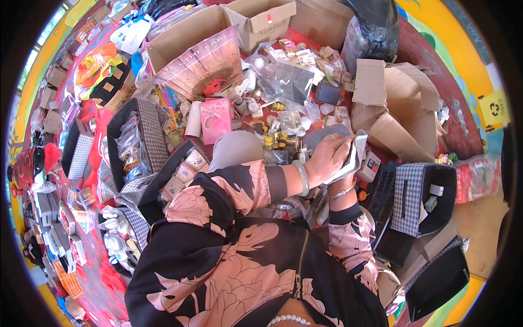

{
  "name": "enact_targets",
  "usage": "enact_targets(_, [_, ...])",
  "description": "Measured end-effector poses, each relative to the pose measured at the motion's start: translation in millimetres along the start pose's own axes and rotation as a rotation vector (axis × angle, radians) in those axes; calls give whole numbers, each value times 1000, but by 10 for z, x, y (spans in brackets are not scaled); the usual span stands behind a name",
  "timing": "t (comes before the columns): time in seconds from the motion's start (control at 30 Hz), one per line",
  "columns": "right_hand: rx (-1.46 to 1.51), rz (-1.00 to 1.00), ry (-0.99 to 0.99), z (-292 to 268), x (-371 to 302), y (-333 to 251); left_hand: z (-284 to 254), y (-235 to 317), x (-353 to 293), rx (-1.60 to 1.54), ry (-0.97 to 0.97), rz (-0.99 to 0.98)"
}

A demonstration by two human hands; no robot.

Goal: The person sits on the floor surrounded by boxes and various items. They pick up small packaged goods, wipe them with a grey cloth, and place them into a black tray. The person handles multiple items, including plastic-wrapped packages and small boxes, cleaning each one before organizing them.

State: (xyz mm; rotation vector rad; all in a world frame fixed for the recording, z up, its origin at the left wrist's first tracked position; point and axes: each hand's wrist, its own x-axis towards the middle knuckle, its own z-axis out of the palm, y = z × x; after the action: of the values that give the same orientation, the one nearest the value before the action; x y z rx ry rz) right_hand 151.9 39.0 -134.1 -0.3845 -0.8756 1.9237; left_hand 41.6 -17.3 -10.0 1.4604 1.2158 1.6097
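Lettering first. Dark script on the front of a cardboard carton (267,23) at the far side; larger capitals arc across a pinkish printed panel (199,64) to its left. Yellow sign (494,110) on the right wall, dark characters. Small printed box (371,166) just beside the worker's hands, its print too small from here.

Left hand (327,157), green bangle at the wrist, grips a pale grey flat thing (357,154); kind unclear. Right hand (342,183), silver bracelet, is at its lower end, fingers mostly hidden; cannot tell how they close.

Containers: houndstooth bin (408,197) on the right, small white box (436,190) inside. Another houndstooth bin (151,136) on the left, filled with clear-bagged items (132,154). Nearer, a dark bin (154,203) with small packets (185,173). Big cardboard box (395,133) beyond the hands, flaps spread.

Edges: hands hemmed by loose goods ahead, right-hand bin near. Tan floor (482,210) shows toward the right rim.
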Motion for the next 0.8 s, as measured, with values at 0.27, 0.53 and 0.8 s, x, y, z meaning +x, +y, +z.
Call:
enact_targets(0.27, [-1193,-218,-149,978,49,-510,-162,-250,217,-975,71,-439])
enact_targets(0.53, [676,142,-244,1106,137,-684,-457,169,473,-1576,-8,-528])
enact_targets(0.8, [-533,-421,321,1271,24,-789,-271,-25,392,-1456,-26,-491])
